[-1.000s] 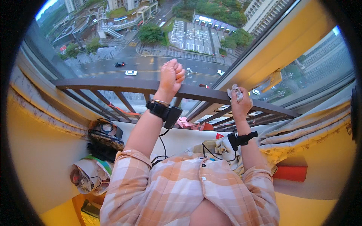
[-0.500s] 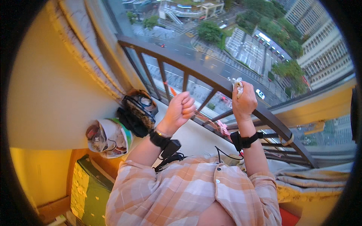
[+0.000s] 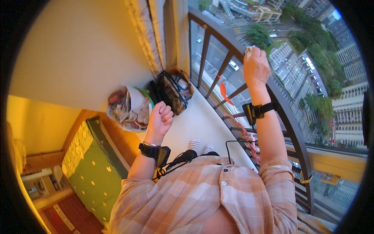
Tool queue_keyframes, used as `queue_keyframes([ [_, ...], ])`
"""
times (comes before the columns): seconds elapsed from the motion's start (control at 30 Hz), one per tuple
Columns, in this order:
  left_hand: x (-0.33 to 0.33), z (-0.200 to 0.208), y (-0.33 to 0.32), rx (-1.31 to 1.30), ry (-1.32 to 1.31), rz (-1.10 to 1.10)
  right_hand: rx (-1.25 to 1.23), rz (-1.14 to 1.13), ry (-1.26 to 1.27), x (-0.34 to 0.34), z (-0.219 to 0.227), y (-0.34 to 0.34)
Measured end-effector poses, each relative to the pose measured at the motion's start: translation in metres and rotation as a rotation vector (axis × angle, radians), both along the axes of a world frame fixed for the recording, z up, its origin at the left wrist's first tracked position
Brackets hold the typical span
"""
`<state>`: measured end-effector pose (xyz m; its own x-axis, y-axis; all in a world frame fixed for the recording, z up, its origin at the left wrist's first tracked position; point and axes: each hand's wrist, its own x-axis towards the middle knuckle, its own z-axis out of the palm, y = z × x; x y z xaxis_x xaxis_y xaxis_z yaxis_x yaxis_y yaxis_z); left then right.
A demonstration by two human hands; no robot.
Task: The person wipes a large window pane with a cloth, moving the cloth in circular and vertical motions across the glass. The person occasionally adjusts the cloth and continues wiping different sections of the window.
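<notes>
My right hand (image 3: 256, 69) is closed around a crumpled white tissue or wipe (image 3: 250, 49); only a bit of it shows past the fingers. In the view that hand overlaps the upper rail of the dark brown railing (image 3: 219, 36), and I cannot tell whether the wipe touches it. My left hand (image 3: 160, 120) is curled into a fist with nothing visible in it, held up in front of the plastic bag (image 3: 132, 111). Each wrist wears a black strap with a small box.
Beside the bag sits a dark furry bag or basket (image 3: 175, 91) on the white ledge (image 3: 181, 132), where my striped socks (image 3: 193, 144) show. An orange strip (image 3: 224, 93) and pink ribbon (image 3: 245, 134) hang on the railing. Patterned curtain (image 3: 144, 37), green bedding (image 3: 89, 167); street far below.
The view has swung, bringing more of the bed and my feet into sight. My right hand is now farther up along the railing, while my left fist appears lower and nearer the bag.
</notes>
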<state>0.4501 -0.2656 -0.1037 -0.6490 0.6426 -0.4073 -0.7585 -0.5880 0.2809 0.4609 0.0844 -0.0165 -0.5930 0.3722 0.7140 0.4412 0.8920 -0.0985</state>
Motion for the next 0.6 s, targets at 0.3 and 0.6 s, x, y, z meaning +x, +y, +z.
queue_keyframes([
  [0.3, 0.046, 0.006, -0.064, -0.128, 0.018, 0.311, -0.095, 0.032, -0.038, -0.009, 0.001, -0.002],
  [0.6, 0.066, 0.011, -0.069, -0.076, -0.017, 0.374, -0.151, 0.052, -0.051, -0.007, 0.004, -0.002],
])
